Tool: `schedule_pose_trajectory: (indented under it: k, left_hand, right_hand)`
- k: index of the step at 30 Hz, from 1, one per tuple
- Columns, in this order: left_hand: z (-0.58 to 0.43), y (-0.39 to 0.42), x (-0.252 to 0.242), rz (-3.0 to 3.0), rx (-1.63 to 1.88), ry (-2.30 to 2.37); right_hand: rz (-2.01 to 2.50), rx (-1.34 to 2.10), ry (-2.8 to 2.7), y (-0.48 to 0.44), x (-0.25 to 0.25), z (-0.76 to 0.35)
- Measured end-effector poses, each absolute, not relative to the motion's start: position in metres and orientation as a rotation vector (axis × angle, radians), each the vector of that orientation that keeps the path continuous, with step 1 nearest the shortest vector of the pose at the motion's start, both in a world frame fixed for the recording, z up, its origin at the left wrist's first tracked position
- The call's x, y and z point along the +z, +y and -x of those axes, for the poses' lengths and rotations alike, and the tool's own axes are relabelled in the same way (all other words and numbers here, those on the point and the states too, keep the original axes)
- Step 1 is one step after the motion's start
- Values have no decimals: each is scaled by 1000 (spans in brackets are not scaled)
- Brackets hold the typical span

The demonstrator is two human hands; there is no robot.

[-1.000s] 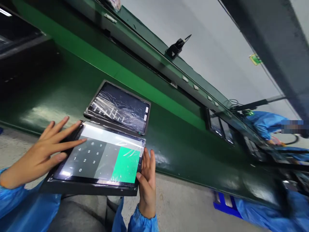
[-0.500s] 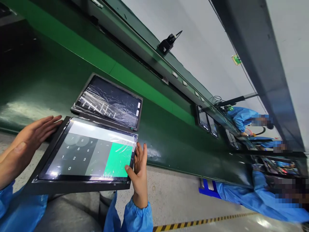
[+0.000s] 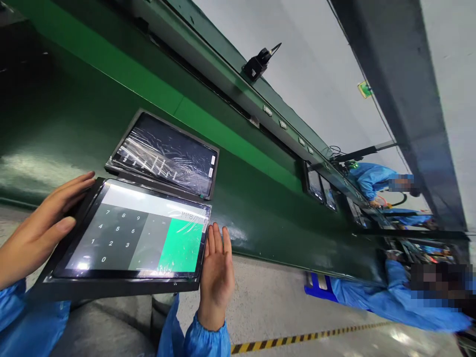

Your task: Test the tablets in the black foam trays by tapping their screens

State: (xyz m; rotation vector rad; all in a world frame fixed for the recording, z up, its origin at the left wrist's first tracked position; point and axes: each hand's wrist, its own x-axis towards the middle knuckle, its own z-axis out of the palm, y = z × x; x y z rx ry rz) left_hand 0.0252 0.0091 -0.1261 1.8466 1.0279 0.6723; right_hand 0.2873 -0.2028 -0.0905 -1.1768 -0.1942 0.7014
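Observation:
A tablet-like touchscreen point(image 3: 119, 243) in a black frame lies at the bench's near edge, showing a calculator keypad with a big green key. Clear film with some handwriting covers its screen. Along its left side lies my left hand point(image 3: 44, 223), fingers stretched out and the thumb by the frame's edge. My right hand point(image 3: 217, 270) is flat beside the right edge, palm up, fingers straight, its fingertips at the frame. Just beyond lies a second touchscreen point(image 3: 167, 153), dark and film-wrapped, with white text rows.
The long green bench point(image 3: 267, 228) runs away to the right. Farther along it are more screens point(image 3: 314, 182). A black power adapter point(image 3: 256, 64) sits on the rear ledge. Co-workers in blue point(image 3: 375, 178) are at the right. A blue plastic stool point(image 3: 316, 287) stands below.
My right thumb has come off the screen and that hand has turned palm up beside the edge. My left thumb has moved closer to the frame's left side.

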Motion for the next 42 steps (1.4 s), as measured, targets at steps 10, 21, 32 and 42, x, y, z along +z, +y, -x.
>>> schedule_pose_trajectory:
  k: [10,21,32,42]
  left_hand:
    - [-40,15,-127,-1732,711,945]
    - [-46,18,-112,-1890,726,915]
    - [-46,22,-112,-1740,715,837]
    - [-71,54,-96,-2252,724,858]
  right_hand:
    - [929,770,74,-205,-66,-283]
    - [1323,669,-455,-211,-71,-261]
    - [1634,981,-1765,-166,-64,-205]
    - [1668,513,-1617,-177,-91,-203]
